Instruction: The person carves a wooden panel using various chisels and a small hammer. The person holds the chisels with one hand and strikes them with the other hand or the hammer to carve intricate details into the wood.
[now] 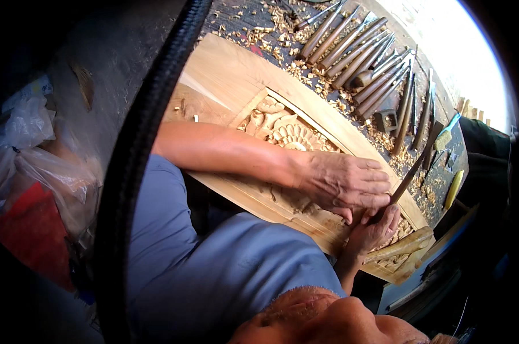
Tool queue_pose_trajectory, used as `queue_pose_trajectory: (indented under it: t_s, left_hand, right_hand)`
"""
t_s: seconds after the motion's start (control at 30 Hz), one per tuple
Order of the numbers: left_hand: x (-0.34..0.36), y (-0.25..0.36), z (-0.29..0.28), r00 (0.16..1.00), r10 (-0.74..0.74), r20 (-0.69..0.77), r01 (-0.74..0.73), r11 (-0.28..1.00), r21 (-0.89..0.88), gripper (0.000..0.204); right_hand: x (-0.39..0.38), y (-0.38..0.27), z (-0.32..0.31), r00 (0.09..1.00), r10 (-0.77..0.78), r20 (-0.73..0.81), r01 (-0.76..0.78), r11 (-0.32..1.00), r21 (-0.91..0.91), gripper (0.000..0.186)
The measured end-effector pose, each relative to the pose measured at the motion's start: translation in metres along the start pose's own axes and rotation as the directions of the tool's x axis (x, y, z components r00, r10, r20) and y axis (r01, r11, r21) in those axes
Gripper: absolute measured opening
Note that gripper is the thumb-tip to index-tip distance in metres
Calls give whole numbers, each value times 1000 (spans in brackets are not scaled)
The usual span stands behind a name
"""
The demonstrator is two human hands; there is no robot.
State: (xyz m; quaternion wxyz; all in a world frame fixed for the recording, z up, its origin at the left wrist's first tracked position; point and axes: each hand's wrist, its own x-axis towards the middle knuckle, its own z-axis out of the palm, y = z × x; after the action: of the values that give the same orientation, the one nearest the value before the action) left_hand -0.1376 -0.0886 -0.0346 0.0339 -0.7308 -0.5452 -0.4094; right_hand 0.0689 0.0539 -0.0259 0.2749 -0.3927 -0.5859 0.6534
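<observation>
A carved wooden panel [254,206] with raised flower and leaf relief lies slantwise in front of me. Over its right part, my right hand [377,229] is closed around a long dark carving chisel [410,178], whose upper end slants away to the right. My left hand [348,180] reaches across the panel, palm down, fingers together and bent against the chisel beside my right hand. Both hands hide the chisel's lower end and the carving beneath it. Just right of my right hand, a pale wooden mallet-like piece [403,245] lies on the panel.
Beyond the panel, several wooden-handled chisels [351,51] lie in a row among wood shavings [285,51]. A brush with a blue handle [445,136] and a yellow object [454,189] are at the right. Clear plastic bags [30,137] sit at the left; a dark strap [139,137] crosses the view.
</observation>
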Motion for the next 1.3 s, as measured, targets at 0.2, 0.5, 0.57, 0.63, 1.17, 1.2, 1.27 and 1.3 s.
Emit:
queue_pose_trajectory:
  t_s: [0.2,0.5,0.57,0.63,1.17,1.2,1.27,1.3]
  left_hand:
    - [-44,14,-48,886,-407,222,321,884,340,104]
    - [-225,94,-169,402,-696,-595,836,14,549,61]
    - [-248,113,-164,250,-617,-746,903,-131,410,51]
    - [-239,138,-154,155,-561,-813,940,-170,297,46]
    - [-1,180,-20,822,-538,-186,298,685,-664,69]
    - [16,191,-25,866,-492,-91,217,533,-818,77]
    - [46,211,-44,932,-327,154,234,222,-946,113]
    - [59,221,-53,953,-222,204,223,62,-973,120]
  right_hand:
    - [3,0,16,994,-90,66,90,996,-1,35]
    - [-1,0,17,979,-46,196,36,998,54,34]
    - [-5,-6,18,979,-28,203,17,998,57,33]
    - [-11,-11,23,982,2,188,-22,994,107,32]
    - [-19,3,16,945,-134,298,67,973,223,26]
    - [-18,3,17,944,-134,300,67,972,224,25]
    - [-14,7,19,946,-144,289,86,975,204,23]
    - [-14,9,20,943,-131,305,77,980,184,25]
